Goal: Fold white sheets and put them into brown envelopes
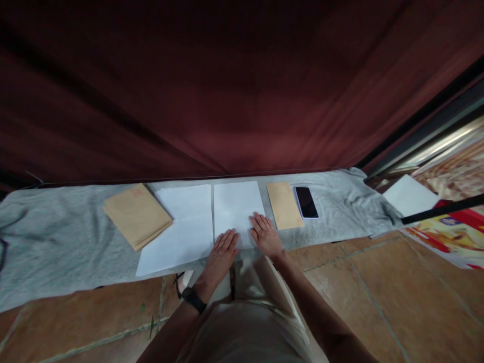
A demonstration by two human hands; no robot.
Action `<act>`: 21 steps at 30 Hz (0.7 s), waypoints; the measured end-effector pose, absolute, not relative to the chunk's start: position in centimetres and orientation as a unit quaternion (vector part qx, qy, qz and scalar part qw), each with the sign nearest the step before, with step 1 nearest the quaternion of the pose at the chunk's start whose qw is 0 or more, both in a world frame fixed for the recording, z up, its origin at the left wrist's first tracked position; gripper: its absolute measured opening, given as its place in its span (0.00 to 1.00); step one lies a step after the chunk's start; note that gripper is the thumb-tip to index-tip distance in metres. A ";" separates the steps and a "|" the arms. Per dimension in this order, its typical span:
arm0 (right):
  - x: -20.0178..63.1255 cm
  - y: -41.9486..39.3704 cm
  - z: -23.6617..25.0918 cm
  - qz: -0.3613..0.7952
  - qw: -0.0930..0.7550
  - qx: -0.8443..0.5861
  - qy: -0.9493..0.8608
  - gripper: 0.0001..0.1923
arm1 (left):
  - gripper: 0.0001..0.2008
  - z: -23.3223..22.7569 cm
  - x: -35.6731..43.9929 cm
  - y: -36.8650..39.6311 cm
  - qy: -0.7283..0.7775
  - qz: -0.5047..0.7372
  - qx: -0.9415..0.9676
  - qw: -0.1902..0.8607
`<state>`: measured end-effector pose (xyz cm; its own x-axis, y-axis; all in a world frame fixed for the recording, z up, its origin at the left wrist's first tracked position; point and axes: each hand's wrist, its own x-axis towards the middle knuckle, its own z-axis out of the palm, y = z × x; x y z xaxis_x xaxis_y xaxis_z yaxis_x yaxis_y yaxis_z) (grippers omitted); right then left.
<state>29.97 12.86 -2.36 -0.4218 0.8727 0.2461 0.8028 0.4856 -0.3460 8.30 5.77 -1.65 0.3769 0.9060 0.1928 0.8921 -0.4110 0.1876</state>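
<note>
A white sheet of paper [236, 204] lies on the grey cloth straight in front of me. My left hand [223, 249] rests flat near its lower left corner, fingers stretched out and holding nothing. Against the sheet's right edge my right hand [265, 236] lies palm down with its fingers open. Left of this sheet lie more white papers [185, 229], and a stack of brown envelopes [136, 214] partly covers them. To the right of my right hand lies a single brown envelope [285, 204].
A phone with a dark screen [306, 201] lies right of the single envelope. Grey cloth [56, 232] covers the long narrow surface, with a dark red curtain [242, 101] behind it. A colourful printed box [454, 234] stands on the tiled floor [363, 292] at right.
</note>
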 end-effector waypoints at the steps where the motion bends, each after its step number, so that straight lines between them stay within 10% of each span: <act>1: 30.5 12.6 -2.5 0.084 0.208 -0.497 -0.839 0.27 | 0.23 -1.6 8.3 5.7 0.542 0.131 0.829 0.024; 21: 37.1 8.8 -1.7 0.168 0.257 -0.377 -0.874 0.30 | 0.24 1.1 5.7 3.6 0.528 0.149 0.833 0.076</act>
<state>37.09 8.76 -1.68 -0.5839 0.7449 0.3226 0.5727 0.6597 -0.4866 5.66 3.62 1.11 0.3985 0.9016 0.1684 0.8564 -0.4315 0.2837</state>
